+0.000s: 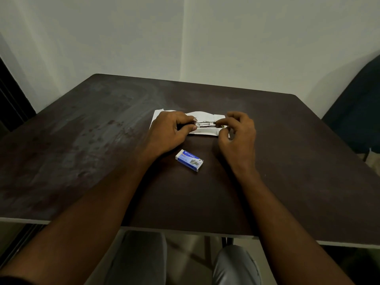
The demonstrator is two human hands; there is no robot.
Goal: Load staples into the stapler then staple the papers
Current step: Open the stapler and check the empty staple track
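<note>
Head view. The left hand has its grip closed round the rear end of the stapler, thumb and fingers curled on it. The right hand pinches with thumb and forefinger at the stapler's front end, other fingers loosely curled. Too small to tell whether a staple strip is in that pinch. The stapler is held low over the papers, which lie flat mid-worktop. I cannot tell whether it touches them. The staple box, blue and white, lies just nearer the person, apart from both hands. It looks shut, but I can't be sure.

Step in hand, my read: loading, with the metal magazine exposed. To do it well:
- keep the left grip steady on the body
- seat the strip straight in the channel, legs down
- close the magazine fully before moving to the papers
- square the sheets first

The worktop is dark brown, scuffed and smeared on its left part, with a pale edge. A plain pale wall stands behind and a dark chair at far right. Lighting is dim.
</note>
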